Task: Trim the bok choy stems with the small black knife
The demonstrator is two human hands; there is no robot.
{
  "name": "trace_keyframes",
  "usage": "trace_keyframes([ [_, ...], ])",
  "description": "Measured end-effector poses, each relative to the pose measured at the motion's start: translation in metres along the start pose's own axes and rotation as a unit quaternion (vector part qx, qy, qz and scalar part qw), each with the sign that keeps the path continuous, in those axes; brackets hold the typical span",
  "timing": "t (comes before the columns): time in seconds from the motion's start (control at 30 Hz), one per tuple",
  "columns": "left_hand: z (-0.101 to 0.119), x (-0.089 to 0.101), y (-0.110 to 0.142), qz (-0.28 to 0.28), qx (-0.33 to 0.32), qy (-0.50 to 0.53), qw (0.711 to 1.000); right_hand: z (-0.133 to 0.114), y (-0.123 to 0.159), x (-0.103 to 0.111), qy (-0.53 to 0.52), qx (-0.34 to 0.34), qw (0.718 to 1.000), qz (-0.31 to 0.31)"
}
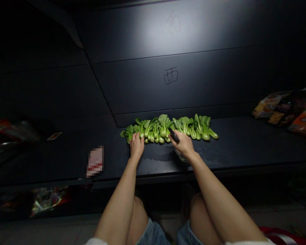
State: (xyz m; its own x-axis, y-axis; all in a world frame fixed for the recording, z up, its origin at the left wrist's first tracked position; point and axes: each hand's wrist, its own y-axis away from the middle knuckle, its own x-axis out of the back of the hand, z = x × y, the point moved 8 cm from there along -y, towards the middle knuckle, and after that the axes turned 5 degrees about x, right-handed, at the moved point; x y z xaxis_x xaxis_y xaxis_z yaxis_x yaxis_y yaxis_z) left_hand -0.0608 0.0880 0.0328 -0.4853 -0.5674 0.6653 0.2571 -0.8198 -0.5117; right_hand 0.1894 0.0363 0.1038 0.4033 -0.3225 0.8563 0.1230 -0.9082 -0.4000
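Note:
A row of green bok choy (164, 126) lies along the dark shelf, leaves toward the back panel and pale stem ends toward me. At the row's left end, my left hand (137, 146) rests against the stems, its fingers stretched out and holding nothing that I can see. My right hand (185, 144) is wrapped round a spray bottle with a black head (173, 135). Its clear body (182, 157) shows partly below the hand, just in front of the greens. The hand hides the rest of the bottle.
Wet spots mark the dark shelf (155, 165) near its front edge. Packaged snacks (271, 105) stand at right; a blurred pinkish packet (95, 161) and a small card (54, 136) lie at left. A shiny bag (47, 200) sits on a lower level. Dark panels (142, 81) rise behind.

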Motion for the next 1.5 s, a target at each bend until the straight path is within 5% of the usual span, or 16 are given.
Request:
trace_keyframes([
  [1.5,0.021,-0.009,0.003,-0.03,-0.008,-0.019,0.999,0.045,0.009,0.022,0.002,-0.091,0.995,0.047],
])
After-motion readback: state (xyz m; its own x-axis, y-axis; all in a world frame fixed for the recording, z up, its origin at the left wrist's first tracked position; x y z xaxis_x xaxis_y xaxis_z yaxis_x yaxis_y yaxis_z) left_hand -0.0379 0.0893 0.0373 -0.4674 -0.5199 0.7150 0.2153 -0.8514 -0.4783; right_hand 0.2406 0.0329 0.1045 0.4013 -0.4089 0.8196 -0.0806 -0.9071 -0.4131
